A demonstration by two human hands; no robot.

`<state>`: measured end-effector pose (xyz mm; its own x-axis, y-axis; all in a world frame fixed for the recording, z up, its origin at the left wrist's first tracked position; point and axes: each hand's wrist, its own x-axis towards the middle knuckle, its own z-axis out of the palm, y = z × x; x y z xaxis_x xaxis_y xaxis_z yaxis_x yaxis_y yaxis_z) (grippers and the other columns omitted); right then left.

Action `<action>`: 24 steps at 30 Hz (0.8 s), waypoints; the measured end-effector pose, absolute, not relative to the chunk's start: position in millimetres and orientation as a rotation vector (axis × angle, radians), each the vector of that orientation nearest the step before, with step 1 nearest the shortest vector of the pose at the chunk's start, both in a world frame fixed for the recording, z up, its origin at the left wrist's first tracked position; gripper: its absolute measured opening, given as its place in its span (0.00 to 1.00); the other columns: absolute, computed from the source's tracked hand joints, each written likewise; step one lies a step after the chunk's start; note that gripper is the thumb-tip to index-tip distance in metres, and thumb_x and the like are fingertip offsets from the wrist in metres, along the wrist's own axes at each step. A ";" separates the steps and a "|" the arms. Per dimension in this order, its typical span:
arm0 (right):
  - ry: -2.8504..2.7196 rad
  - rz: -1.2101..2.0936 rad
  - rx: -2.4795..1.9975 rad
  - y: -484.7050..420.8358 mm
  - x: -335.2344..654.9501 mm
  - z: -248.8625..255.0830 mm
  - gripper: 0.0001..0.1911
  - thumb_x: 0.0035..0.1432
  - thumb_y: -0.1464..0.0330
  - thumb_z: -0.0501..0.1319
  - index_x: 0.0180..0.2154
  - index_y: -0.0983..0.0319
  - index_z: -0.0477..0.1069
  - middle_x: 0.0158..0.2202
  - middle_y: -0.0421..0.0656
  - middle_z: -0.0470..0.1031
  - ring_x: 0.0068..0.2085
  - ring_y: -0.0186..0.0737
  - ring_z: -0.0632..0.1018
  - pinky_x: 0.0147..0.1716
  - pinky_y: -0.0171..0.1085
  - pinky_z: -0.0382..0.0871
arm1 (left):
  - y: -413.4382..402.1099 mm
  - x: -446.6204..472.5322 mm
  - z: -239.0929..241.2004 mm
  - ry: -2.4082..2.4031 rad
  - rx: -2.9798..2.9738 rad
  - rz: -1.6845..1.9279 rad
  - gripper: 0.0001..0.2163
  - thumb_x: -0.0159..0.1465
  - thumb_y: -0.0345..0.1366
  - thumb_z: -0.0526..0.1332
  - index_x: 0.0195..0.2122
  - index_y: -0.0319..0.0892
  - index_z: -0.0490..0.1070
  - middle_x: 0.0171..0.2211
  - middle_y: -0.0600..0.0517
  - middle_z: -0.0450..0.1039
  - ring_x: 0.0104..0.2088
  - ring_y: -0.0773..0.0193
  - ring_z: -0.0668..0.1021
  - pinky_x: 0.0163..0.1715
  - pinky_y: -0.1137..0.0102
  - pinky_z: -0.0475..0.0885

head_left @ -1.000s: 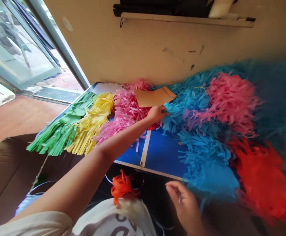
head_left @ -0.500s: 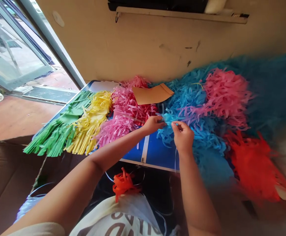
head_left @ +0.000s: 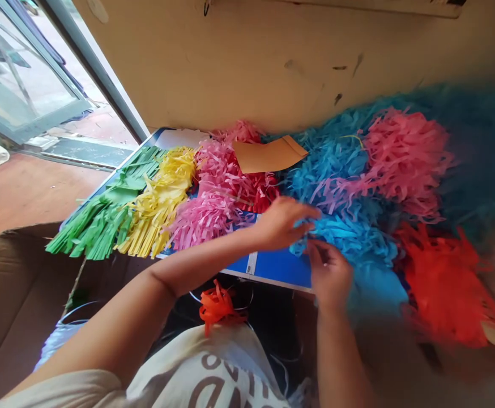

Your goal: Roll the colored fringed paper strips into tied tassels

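My left hand (head_left: 280, 224) reaches across the blue table (head_left: 279, 266), its fingers closed around a bunch of blue paper fringe (head_left: 351, 238) at the bunch's left end. My right hand (head_left: 330, 273) sits just below and to the right, fingers curled in a pinch close to the same bunch. What it pinches is too blurred to name. An orange paper tassel (head_left: 216, 303) lies in my lap below the table edge.
Green (head_left: 107, 212), yellow (head_left: 158, 204) and pink fringe (head_left: 213, 198) lie in a row at left. A brown envelope (head_left: 268, 156) rests on the heap. Pink (head_left: 400, 153) and red-orange fringe (head_left: 443, 283) are at right. A cardboard box (head_left: 13, 294) and a glass door (head_left: 26, 85) are at left.
My left hand drew back from the envelope toward me with blue fringe. My right hand rose from my lap, met it, and now sits slightly lower right.
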<state>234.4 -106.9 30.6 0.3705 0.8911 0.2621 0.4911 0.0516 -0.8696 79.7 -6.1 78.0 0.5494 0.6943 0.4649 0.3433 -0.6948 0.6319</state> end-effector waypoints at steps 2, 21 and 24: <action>-1.283 0.495 -1.520 -125.8 226.4 34.9 0.16 0.58 0.55 0.64 0.36 0.61 0.79 0.33 0.45 0.81 0.33 0.42 0.81 0.36 0.38 0.72 | -54.0 68.2 69.8 0.695 2.275 0.936 0.11 0.69 0.34 0.55 0.49 0.43 0.74 0.42 0.47 0.80 0.44 0.60 0.80 0.62 0.56 0.60; -1.539 0.564 -1.233 -181.1 165.8 16.9 0.08 0.61 0.72 0.63 0.39 0.56 0.79 0.35 0.40 0.81 0.37 0.36 0.80 0.39 0.34 0.74 | -151.3 5.5 23.3 0.953 1.582 1.271 0.05 0.62 0.37 0.67 0.32 0.42 0.78 0.31 0.49 0.81 0.35 0.64 0.81 0.56 0.63 0.69; -1.571 0.610 -1.245 -179.1 168.2 14.7 0.08 0.60 0.72 0.63 0.40 0.55 0.79 0.35 0.39 0.80 0.37 0.35 0.80 0.39 0.33 0.74 | -148.3 1.3 19.4 0.950 1.521 1.149 0.05 0.62 0.37 0.67 0.32 0.40 0.78 0.32 0.49 0.80 0.35 0.65 0.80 0.56 0.62 0.68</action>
